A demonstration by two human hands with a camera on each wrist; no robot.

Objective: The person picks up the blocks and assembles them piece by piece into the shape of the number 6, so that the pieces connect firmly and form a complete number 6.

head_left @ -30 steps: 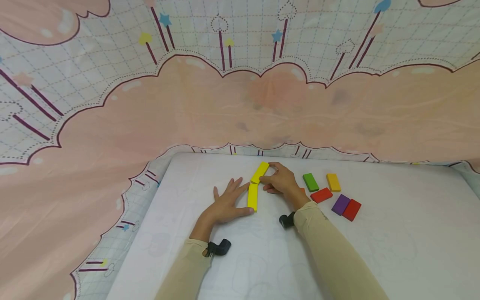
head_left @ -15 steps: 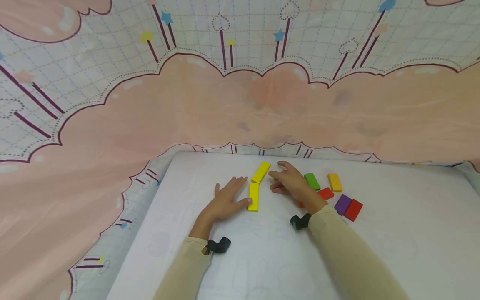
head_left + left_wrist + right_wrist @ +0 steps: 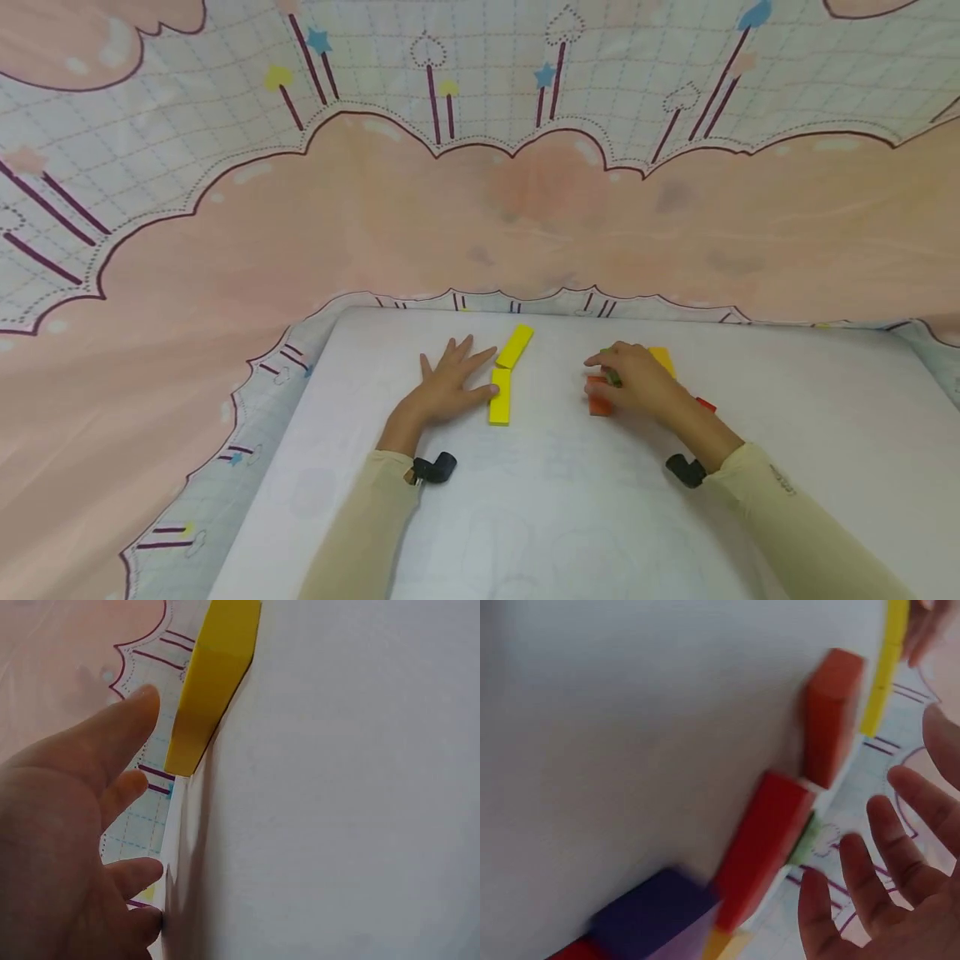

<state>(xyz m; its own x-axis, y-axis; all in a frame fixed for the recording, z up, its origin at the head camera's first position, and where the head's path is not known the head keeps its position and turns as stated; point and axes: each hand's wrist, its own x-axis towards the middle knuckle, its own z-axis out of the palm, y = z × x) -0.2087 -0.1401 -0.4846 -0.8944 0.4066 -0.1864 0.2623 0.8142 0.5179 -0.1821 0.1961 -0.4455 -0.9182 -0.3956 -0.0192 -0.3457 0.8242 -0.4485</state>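
Two yellow blocks lie nearly end to end on the table: a near yellow block (image 3: 500, 408) and a slanted far yellow block (image 3: 515, 346). My left hand (image 3: 442, 390) is spread beside them, thumb tip at the near block. In the left wrist view the thumb looks apart from the yellow block (image 3: 214, 682). Over the coloured blocks hovers my right hand (image 3: 641, 379), partly covering the green block (image 3: 614, 378) and the orange block (image 3: 598, 406). Its fingers look straight and separated in the right wrist view, with nothing between them.
Around the right hand lie a red block (image 3: 761, 851), a purple block (image 3: 652, 911), another red block (image 3: 706, 405) and an amber block (image 3: 662, 358). They stand on a white table (image 3: 525, 517). A patterned cloth (image 3: 420, 217) hangs behind it.
My right hand has let go of the far yellow block and moved right, over the green and orange blocks. The left hand has stayed beside the near yellow block, its fingers spreading slightly.
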